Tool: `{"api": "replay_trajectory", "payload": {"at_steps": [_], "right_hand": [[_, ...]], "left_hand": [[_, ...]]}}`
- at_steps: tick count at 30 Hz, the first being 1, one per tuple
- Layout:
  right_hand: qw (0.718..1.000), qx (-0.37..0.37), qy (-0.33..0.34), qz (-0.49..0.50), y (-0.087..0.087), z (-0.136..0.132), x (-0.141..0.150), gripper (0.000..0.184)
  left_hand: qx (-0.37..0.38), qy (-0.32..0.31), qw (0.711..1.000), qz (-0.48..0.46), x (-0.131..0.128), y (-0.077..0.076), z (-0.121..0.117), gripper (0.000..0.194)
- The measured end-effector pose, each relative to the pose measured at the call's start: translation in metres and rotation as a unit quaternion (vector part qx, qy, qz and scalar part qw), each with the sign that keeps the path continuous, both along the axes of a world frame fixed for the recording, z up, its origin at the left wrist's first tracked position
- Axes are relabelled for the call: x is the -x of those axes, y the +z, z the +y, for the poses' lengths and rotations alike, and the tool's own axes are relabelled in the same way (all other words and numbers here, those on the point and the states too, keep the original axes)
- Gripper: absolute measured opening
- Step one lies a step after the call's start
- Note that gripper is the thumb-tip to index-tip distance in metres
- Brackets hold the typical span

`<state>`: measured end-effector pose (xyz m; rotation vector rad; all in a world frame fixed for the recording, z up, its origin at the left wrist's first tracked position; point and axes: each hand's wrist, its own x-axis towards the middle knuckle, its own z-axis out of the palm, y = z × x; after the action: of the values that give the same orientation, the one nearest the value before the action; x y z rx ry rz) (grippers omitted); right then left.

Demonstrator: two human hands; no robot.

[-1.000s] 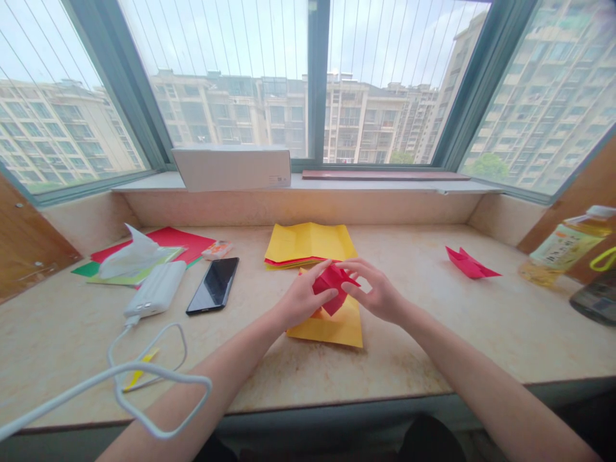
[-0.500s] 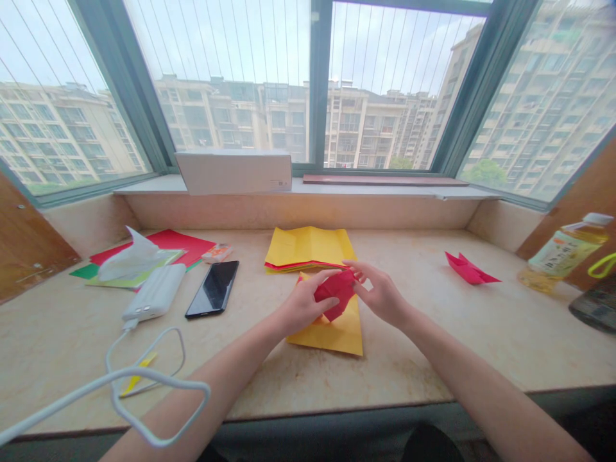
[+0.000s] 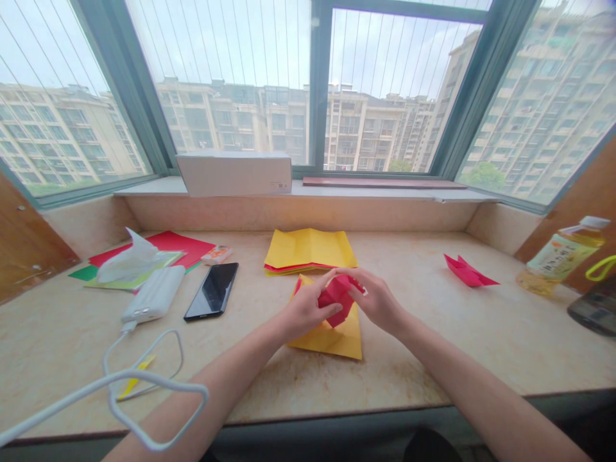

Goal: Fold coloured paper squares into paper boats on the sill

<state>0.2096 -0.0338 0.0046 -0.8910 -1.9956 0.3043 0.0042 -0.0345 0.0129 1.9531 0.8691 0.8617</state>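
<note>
A folded piece of red paper [image 3: 340,307] is held up between my two hands over a yellow sheet [image 3: 332,343]. My left hand [image 3: 308,307] grips its left side, thumb in front and fingers behind. On the other side my right hand [image 3: 376,296] has its fingers curled over the paper's top right edge; some fingertips are hidden. Just beyond my hands lies a creased stack of yellow and red paper [image 3: 310,249]. A finished-looking red paper boat [image 3: 469,272] rests on the counter to the right.
To the left are a black phone [image 3: 212,292], a white power bank [image 3: 154,295] with a looped white cable [image 3: 158,380], a tissue pack [image 3: 129,260] and coloured sheets [image 3: 185,247]. A drink bottle [image 3: 561,256] stands far right. A white box [image 3: 235,174] sits on the sill.
My right hand has moved in closer, its fingers now over the top of the red paper. The left hand still grips the paper, which has turned slightly.
</note>
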Motion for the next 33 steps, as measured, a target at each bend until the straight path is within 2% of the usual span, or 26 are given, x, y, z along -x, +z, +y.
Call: {"api": "replay_trajectory", "payload": {"at_steps": [4, 8, 16, 25, 29, 33], "right_hand": [[0.999, -0.031, 0.014, -0.014, 0.002, -0.001, -0.003, 0.025], [1.0, -0.027, 0.007, 0.004, 0.004, -0.001, -0.002, 0.022], [0.999, -0.028, -0.012, 0.033, 0.006, -0.004, 0.006, 0.013], [0.995, -0.035, -0.078, 0.049, -0.003, -0.007, 0.015, 0.009], [0.997, -0.058, -0.04, 0.039, 0.001, -0.009, 0.017, 0.009], [0.997, -0.072, 0.018, 0.011, 0.004, -0.01, 0.016, 0.03]], "left_hand": [[-0.029, 0.045, 0.999, 0.003, 0.001, 0.003, 0.002, 0.061], [-0.006, 0.005, 1.0, -0.007, 0.001, 0.004, 0.001, 0.04], [-0.047, -0.018, 0.998, 0.022, 0.001, 0.0, 0.001, 0.028], [-0.058, -0.027, 0.998, 0.025, -0.004, 0.002, -0.005, 0.023], [-0.05, 0.02, 0.998, -0.016, -0.005, 0.004, -0.004, 0.027], [-0.005, 0.051, 0.997, -0.059, -0.006, 0.007, -0.002, 0.031]]}}
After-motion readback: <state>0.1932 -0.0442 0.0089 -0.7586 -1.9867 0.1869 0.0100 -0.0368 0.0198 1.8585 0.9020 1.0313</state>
